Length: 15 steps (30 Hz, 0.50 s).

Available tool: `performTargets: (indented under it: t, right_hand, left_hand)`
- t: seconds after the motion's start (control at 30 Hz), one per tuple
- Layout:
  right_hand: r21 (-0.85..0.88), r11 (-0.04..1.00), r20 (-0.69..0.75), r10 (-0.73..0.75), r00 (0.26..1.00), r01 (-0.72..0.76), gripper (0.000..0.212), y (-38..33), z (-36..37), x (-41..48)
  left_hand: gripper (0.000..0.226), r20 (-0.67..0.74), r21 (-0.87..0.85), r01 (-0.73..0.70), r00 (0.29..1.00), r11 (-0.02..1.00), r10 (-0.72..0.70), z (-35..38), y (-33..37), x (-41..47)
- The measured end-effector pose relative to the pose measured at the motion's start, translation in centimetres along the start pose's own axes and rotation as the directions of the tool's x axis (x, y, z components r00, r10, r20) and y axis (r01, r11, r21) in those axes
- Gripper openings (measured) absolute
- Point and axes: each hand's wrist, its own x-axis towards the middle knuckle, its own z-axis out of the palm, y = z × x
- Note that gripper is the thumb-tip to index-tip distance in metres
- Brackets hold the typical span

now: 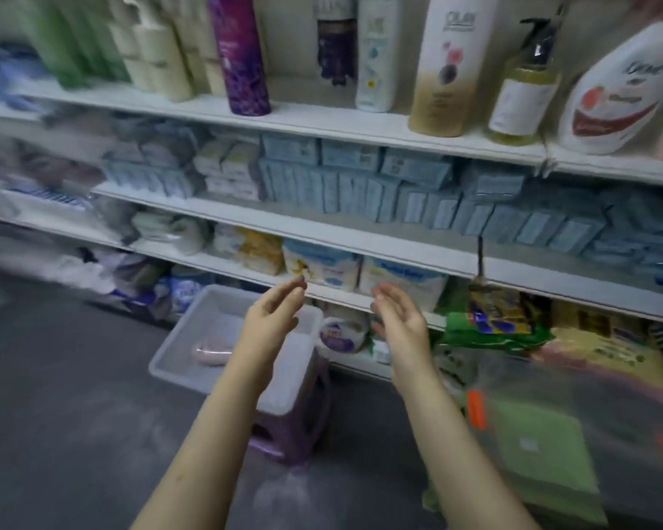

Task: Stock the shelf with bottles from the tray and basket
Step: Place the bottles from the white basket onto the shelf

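I see left hand (273, 319) and right hand (399, 319) both spread, empty, raised before the shelf (322, 122), tray (180, 331) on a stool (307, 426) below, one pink bottle (211, 353) lying in it, more bottles (448, 70) upright up top, lower right a green blur I cannot read

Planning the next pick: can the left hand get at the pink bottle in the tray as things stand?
Probably yes. The left hand is empty, fingers relaxed, over the open tray; the pink bottle lies uncovered inside, with nothing between them.
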Motion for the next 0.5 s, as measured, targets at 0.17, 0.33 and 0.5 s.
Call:
performTargets:
  t: [0.17, 0.33, 0.5]
  right_hand:
    - [-0.027, 0.993, 0.103, 0.116, 0.988, -0.114, 0.013, 3.8, 6.3, -2.2]
    - [-0.147, 0.961, 0.118, 0.251, 0.961, -0.233, 0.017, 8.3, 9.4, -0.9]
    - [-0.196, 0.919, 0.1, 0.366, 0.925, -0.342, 0.018, 12.5, 11.1, 2.4]
  left_hand:
    - [0.017, -0.124, 0.015, 0.062, 0.99, 0.998, -0.06, -8.4, -1.0, -0.3]
    - [0.021, -0.228, -0.055, 0.131, 0.963, 0.99, -0.14, -12.1, -3.4, 1.3]
    - [0.021, -0.216, -0.003, 0.269, 0.94, 0.963, -0.263, -13.5, -5.8, 5.6]
